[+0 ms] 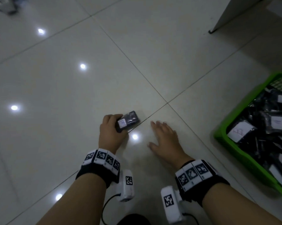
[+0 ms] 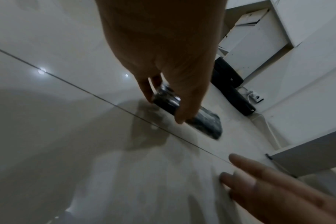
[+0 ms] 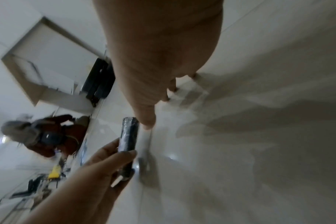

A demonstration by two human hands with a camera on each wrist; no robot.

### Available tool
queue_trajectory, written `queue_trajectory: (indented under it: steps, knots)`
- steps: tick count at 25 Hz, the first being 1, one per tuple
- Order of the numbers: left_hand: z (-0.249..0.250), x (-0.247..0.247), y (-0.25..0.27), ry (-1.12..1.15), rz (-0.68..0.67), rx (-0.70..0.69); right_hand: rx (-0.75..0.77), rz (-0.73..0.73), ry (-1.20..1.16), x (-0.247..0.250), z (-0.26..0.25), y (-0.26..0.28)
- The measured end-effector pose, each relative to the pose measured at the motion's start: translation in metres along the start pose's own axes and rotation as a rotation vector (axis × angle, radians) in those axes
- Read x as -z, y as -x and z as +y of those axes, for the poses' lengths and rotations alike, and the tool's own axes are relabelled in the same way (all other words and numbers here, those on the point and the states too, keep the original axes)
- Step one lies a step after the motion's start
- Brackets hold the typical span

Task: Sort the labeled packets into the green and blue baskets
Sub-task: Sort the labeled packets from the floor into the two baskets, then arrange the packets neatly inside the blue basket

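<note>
Packet position: a dark packet (image 1: 128, 121) is gripped at its near end by the left hand (image 1: 110, 133), fingers and thumb curled round it, low over the tiled floor (image 1: 72, 88); its far end juts out past the fingers.
Packet look: black, shiny wrapped, oblong, with a small white label (image 1: 122, 123) turned upward; the writing cannot be read.
Right hand: the right hand (image 1: 165, 140) is held flat with fingers spread, nothing held, just right of the packet.
Green basket: the green basket (image 1: 234, 124) is seen at far right, filled with similar labeled black packets.
</note>
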State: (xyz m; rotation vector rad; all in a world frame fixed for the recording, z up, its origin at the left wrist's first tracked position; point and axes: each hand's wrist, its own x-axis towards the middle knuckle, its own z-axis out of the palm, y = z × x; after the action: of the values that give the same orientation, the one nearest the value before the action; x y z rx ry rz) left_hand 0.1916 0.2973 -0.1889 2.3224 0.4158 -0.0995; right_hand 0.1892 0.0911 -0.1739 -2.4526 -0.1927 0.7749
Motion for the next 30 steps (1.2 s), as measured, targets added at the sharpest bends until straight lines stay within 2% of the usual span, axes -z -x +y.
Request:
queue_trajectory:
  steps: [2, 4, 8, 11, 13, 16, 19, 23, 26, 30]
  knots:
    - [0.029, -0.011, 0.007, 0.167, -0.143, -0.144, -0.049, 0.11, -0.449, 0.017, 0.001, 0.002]
    - [0.062, -0.024, 0.014, 0.254, -0.247, -0.249, -0.106, 0.252, -0.755, 0.036, 0.005, 0.01]
    - [0.132, -0.055, 0.027, 0.31, -0.3, -0.374, -0.097, 0.593, -0.861, 0.079, 0.033, 0.04]
    - [0.188, -0.085, 0.041, 0.376, -0.303, -0.359, -0.106, 0.803, -0.924, 0.12, 0.069, 0.08]
    - [0.222, -0.109, 0.056, 0.364, -0.32, -0.359, -0.161, 0.955, -0.934, 0.146, 0.101, 0.111]
    - [0.268, -0.15, 0.083, 0.258, -0.274, -0.498, -0.256, 1.126, -0.926, 0.173, 0.155, 0.159]
    - [0.301, -0.186, 0.106, 0.137, -0.21, -0.625, -0.385, 1.153, -0.859, 0.184, 0.209, 0.191]
    - [0.326, -0.221, 0.125, -0.094, -0.177, -0.652, -0.443, 1.119, -0.65, 0.185, 0.265, 0.206]
    - [0.337, -0.229, 0.13, -0.108, -0.203, -0.601, -0.435, 1.064, -0.662, 0.182, 0.275, 0.216]
    - [0.345, -0.234, 0.126, -0.068, -0.266, -0.655, -0.504, 0.925, -0.65, 0.175, 0.276, 0.229]
